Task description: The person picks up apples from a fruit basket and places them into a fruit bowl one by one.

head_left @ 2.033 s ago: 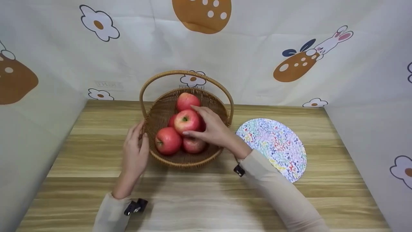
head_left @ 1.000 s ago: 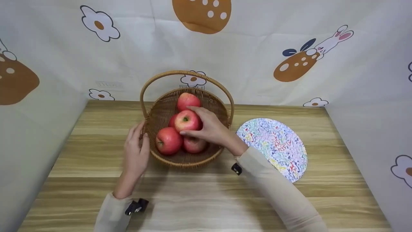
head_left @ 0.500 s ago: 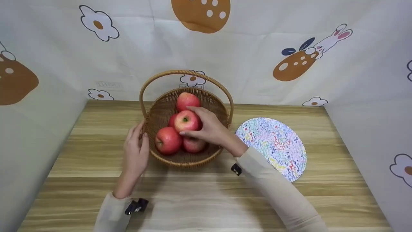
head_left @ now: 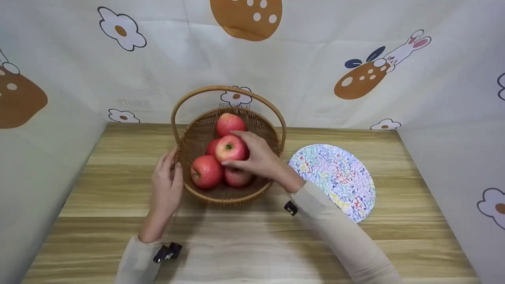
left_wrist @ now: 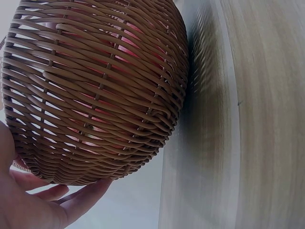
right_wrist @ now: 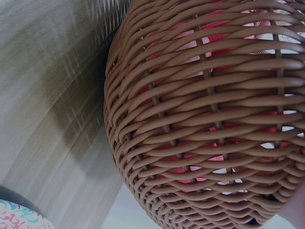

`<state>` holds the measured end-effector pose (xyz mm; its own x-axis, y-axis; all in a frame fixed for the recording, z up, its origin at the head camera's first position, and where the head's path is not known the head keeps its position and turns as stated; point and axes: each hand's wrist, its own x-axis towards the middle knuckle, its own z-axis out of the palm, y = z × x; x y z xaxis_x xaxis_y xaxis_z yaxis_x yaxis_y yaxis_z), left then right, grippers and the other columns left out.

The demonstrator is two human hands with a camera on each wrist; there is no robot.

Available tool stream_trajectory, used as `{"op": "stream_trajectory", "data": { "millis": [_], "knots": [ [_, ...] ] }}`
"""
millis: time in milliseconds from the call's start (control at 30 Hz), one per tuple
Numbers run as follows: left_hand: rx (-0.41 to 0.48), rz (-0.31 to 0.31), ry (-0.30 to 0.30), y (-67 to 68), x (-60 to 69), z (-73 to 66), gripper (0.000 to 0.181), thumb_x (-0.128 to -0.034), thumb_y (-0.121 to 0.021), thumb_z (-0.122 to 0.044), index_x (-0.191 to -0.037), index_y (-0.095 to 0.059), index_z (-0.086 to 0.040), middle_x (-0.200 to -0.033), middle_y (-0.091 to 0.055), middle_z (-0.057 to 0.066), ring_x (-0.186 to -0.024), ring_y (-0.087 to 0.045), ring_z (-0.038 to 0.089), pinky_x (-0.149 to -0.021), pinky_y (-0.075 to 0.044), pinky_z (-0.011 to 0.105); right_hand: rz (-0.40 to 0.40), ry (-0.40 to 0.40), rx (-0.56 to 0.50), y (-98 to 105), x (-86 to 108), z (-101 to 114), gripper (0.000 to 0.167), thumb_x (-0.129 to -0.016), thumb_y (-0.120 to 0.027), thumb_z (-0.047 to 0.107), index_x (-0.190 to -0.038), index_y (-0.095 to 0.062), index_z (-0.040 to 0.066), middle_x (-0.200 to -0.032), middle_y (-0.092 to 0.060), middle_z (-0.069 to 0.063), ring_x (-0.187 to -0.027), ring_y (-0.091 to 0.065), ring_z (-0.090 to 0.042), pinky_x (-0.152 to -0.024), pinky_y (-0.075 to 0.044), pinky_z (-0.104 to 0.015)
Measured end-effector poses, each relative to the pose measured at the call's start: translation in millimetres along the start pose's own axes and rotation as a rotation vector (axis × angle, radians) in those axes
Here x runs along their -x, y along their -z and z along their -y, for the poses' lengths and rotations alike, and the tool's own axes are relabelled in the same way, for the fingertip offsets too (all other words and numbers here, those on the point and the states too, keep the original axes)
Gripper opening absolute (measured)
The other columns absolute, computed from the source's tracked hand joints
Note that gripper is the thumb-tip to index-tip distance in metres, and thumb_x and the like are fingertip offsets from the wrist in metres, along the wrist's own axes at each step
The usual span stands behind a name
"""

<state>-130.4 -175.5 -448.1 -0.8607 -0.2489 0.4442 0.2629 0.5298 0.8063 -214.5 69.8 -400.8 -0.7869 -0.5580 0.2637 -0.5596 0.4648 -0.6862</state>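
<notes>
A round wicker basket (head_left: pixel 227 201) with a tall arched handle holds several red apples. My right hand (head_left: pixel 260 156) reaches in over the rim from the right and grips the top apple (head_left: pixel 229 148), thumb below and fingers around its far side. Close by lie a back apple (head_left: pixel 230 124) and a front-left apple (head_left: pixel 206 172). My left hand (head_left: pixel 167 187) rests against the basket's left side; in the left wrist view the fingers of that hand (left_wrist: pixel 52 205) touch the wicker wall (left_wrist: pixel 95 90). The right wrist view shows mostly wicker weave (right_wrist: pixel 205 109), with red behind it.
A round, multicoloured patterned mat (head_left: pixel 335 177) lies on the wooden table (head_left: pixel 236 244) right of the basket, partly under the right forearm. Behind and at both sides stand pale walls (head_left: pixel 307 86) printed with flowers and orange shapes.
Over the last two seconds my right hand has closed its thumb and fingers more around the top apple, which has shifted very slightly to the right. My left hand has stayed in place.
</notes>
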Motion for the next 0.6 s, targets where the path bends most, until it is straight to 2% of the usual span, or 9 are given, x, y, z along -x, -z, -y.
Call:
{"op": "stream_trajectory", "data": {
  "millis": [133, 367, 600],
  "knots": [
    [-0.002, 0.003, 0.0, -0.2, -0.6, 0.4, 0.047, -0.1002, -0.05, 0.005, -0.146, -0.057, 0.007, -0.141, -0.06, 0.026, -0.114, -0.062, 0.037, -0.095, -0.051, 0.047, -0.008, 0.001, 0.011, 1.4, 1.4, 1.2, 0.078, -0.088, -0.087, 0.036, -0.149, -0.054, -0.001, -0.144, -0.062, -0.015, -0.135, -0.057, -0.027, -0.116, -0.045, -0.039],
    [0.01, 0.017, 0.005, -0.4, -1.5, 2.4, 0.046, -0.1007, -0.05, 0.005, -0.146, -0.056, 0.009, -0.143, -0.058, 0.028, -0.122, -0.059, 0.038, -0.102, -0.049, 0.055, -0.023, 0.024, 0.037, 2.4, 3.7, 3.4, 0.077, -0.088, -0.086, 0.036, -0.148, -0.055, -0.002, -0.144, -0.062, -0.017, -0.135, -0.057, -0.03, -0.117, -0.044, -0.042],
    [0.013, 0.023, 0.015, -0.3, -1.5, 2.4, 0.047, -0.1005, -0.05, 0.005, -0.147, -0.055, 0.009, -0.144, -0.056, 0.029, -0.122, -0.058, 0.039, -0.103, -0.048, 0.057, -0.045, 0.038, 0.035, 2.2, 6.1, 4.7, 0.077, -0.087, -0.088, 0.034, -0.145, -0.056, -0.004, -0.141, -0.064, -0.018, -0.133, -0.059, -0.032, -0.115, -0.047, -0.044]
  ]
}}
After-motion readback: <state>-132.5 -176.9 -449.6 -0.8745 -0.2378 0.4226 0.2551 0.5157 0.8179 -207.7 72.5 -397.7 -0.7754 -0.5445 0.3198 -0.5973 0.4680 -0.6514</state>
